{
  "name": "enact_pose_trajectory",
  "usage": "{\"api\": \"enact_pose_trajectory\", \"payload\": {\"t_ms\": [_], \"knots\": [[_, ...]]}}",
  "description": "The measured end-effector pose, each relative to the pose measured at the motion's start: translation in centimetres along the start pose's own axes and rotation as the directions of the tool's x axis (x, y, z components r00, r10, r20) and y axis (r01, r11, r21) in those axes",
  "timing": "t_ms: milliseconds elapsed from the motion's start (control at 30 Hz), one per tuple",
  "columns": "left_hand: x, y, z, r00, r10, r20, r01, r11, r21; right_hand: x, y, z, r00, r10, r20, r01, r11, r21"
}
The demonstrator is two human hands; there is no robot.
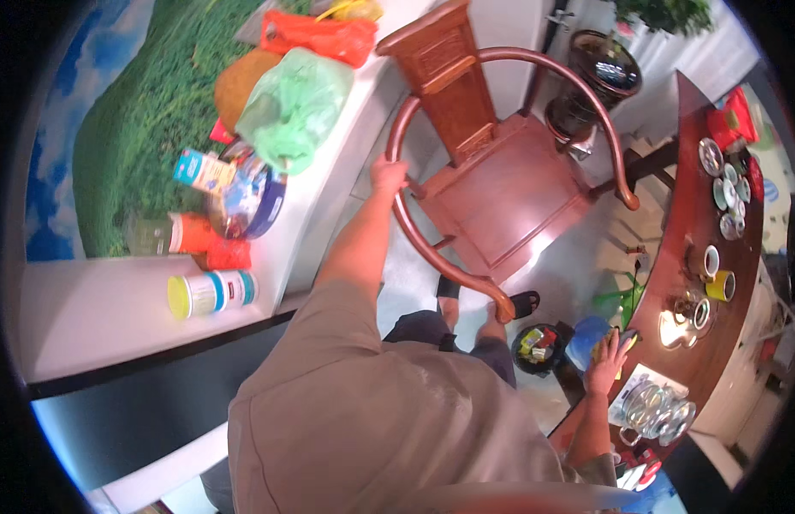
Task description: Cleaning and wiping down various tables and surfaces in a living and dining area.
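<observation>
My left hand (pixel 389 175) is closed around the curved armrest rail of a reddish-brown wooden armchair (pixel 509 193). The chair stands before me, its carved back panel (pixel 445 83) towards the top of the view. At the edge of the dark wooden table (pixel 667 334) on the right, my right hand (pixel 606 363) lies over a small yellow-and-dark item (pixel 627 338), its fingers partly spread. The hand hides much of that item, and its kind is unclear. Near this hand, glass teapots (pixel 651 411) stand on a light mat.
Cups (pixel 725 286) and small dishes (pixel 731 186) sit farther along the table. Below its edge is a waste bin (pixel 538 347) beside a blue round object (pixel 587 340). The left ledge (pixel 115 327) holds a green plastic bag (pixel 298 109), a canister (pixel 211 294) and a clear tub (pixel 249 199). A glazed pot (pixel 603 70) stands behind the chair.
</observation>
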State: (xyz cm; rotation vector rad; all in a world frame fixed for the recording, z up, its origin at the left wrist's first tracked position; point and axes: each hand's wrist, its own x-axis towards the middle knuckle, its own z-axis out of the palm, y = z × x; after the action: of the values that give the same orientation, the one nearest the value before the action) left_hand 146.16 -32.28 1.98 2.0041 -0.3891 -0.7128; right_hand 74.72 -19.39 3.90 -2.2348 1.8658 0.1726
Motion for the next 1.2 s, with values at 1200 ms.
{"api": "enact_pose_trajectory", "payload": {"t_ms": [1200], "knots": [[-2.5, 0.0, -3.2, 1.000, 0.021, 0.010, -0.022, 0.745, 0.667, 0.0, -0.4, -3.3, 0.997, -0.034, 0.069, 0.023, 0.989, 0.146]]}}
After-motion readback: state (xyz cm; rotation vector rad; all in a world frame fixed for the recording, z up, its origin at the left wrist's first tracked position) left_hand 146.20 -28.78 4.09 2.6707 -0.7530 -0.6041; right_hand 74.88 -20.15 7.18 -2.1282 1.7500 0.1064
